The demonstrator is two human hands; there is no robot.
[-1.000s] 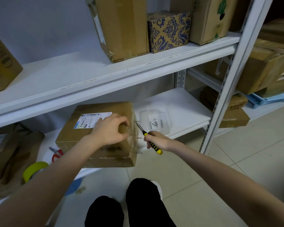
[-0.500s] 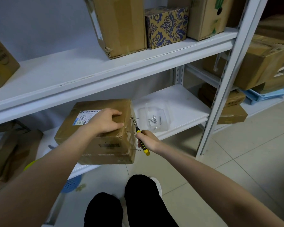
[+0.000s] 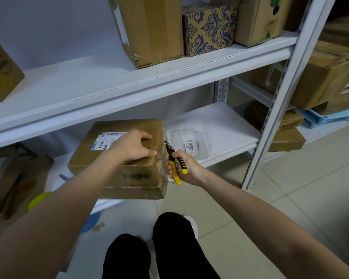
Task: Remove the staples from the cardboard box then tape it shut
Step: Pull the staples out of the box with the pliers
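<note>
Your left hand (image 3: 133,146), fingers loose, presses the box (image 3: 127,182) at the shelf's (image 3: 220,125) front edge. Your right hand (image 3: 189,171) grips the yellow pliers (image 3: 173,166), tips at the box's side.

Two hands in shot, left hand (image 3: 133,147) and right hand (image 3: 186,168); one pair of pliers (image 3: 174,164); one labelled cardboard box (image 3: 121,174); one clear tray (image 3: 189,141); up top, three plain boxes (image 3: 149,31) and one blue-patterned box (image 3: 209,30); one tape roll (image 3: 39,199).

The cardboard box (image 3: 119,164) at centre is plain brown, its label (image 3: 109,140) white with black and blue print; the pliers (image 3: 174,164) have yellow handles ribbed black; upper centre, a tan box (image 3: 209,29) bears blue damask scrolls; the shelving (image 3: 129,85) is white; lower left, a yellow-green roll (image 3: 38,199).
</note>
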